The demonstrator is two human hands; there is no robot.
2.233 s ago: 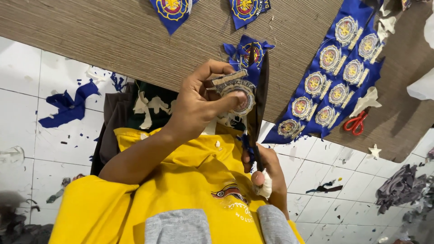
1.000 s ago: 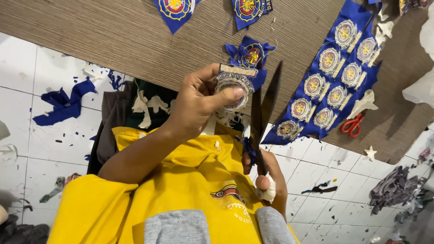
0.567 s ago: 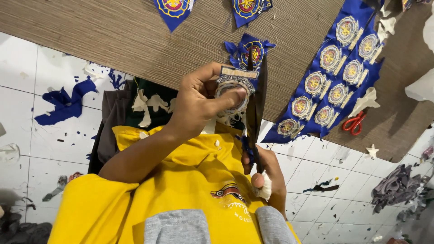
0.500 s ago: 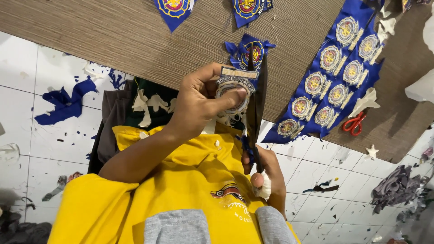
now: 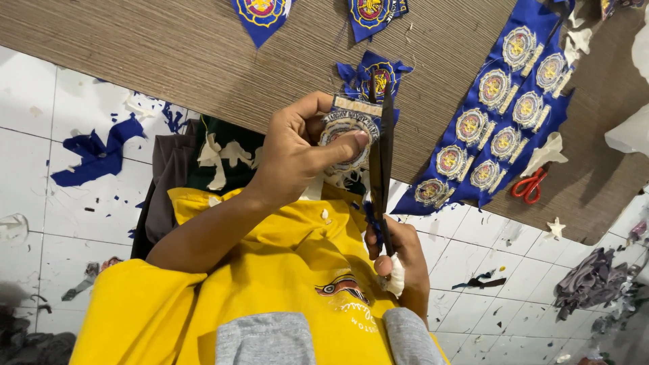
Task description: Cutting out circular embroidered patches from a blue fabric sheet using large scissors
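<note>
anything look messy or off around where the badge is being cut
Yes: blue fabric offcuts and small snippets litter the white tiled floor. The right hand holding the scissors has a white wrap on one finger. The left hand grips the badge.

Blue strip [image 5: 503,115] of silver-gold round emblems, yellow shirt [image 5: 270,270], red scissors [image 5: 529,186].

Patch-cutting workshop; badge strip [image 5: 503,111], fabric scraps [image 5: 94,152] on tiled floor [image 5: 40,101].
</note>
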